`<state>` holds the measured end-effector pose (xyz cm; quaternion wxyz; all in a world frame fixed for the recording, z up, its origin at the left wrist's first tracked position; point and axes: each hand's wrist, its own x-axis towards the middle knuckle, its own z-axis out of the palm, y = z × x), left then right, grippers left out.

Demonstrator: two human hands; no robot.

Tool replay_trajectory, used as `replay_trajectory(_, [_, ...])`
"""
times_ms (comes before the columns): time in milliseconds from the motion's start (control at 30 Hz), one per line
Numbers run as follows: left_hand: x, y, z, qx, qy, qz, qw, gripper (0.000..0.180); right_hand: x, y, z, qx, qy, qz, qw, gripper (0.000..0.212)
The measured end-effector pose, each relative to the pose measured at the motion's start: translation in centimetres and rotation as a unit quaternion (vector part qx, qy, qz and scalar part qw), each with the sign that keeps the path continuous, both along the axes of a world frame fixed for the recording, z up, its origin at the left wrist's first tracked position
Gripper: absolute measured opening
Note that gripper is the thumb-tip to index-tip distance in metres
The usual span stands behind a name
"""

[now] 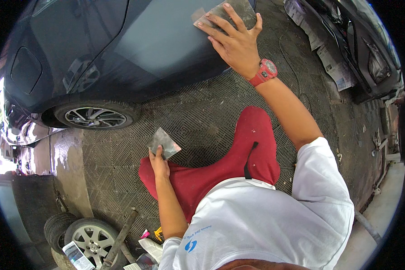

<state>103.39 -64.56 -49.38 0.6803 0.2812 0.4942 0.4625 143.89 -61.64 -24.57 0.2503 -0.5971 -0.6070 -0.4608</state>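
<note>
My left hand (159,163), low over the floor mat and beside my left knee, pinches a thin grey square sheet (164,143), thumb on top. It has a pale pinkish corner; whether it is sandpaper or a stiff plate, I cannot tell. My right hand (235,45) reaches up to the dark blue-grey car (166,49), its fingers spread across another flat grey sheet (246,12) with a lighter brownish edge. The palm hides part of this sheet, and its far side is cut off by the picture's rim. Near it, the car's panel carries a dull, lighter grey patch (159,22).
The car's rear wheel (94,118) stands left of me. Loose tyres and a wheel (94,240) lie at the lower left beside a pole (121,236). Dark car parts (369,49) rest on newspaper (335,69) at the right. A cable (297,74) crosses the ribbed mat (202,108).
</note>
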Motion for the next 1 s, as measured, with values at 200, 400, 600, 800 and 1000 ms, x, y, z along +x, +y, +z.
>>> replay_trajectory(200, [-0.1, 0.0, -0.1, 0.010, -0.003, -0.007, 1.000, 0.059, 0.9, -0.4, 0.1, 0.026, 0.043, 0.007, 0.999, 0.049])
replay_trajectory(400, [-0.4, 0.0, -0.6, 0.016, -0.003, -0.008, 1.000, 0.055, -1.4, -0.5, 2.7, -0.015, 0.053, 0.033, 0.998, 0.048])
replay_trajectory(600, [0.1, 0.0, 0.2, -0.008, 0.019, -0.006, 1.000, 0.057, 0.9, 1.6, -0.6, 0.026, 0.012, 0.020, 0.999, 0.045])
replay_trajectory(800, [0.1, 0.0, 0.2, -0.012, 0.010, 0.005, 1.000, 0.060, 1.1, 0.0, -0.5, 0.042, 0.062, 0.034, 0.997, 0.045])
replay_trajectory(1000, [-0.5, 0.2, -0.6, -0.008, 0.002, -0.005, 1.000, 0.060, -2.6, -0.3, 3.2, -0.017, 0.068, 0.014, 0.997, 0.046])
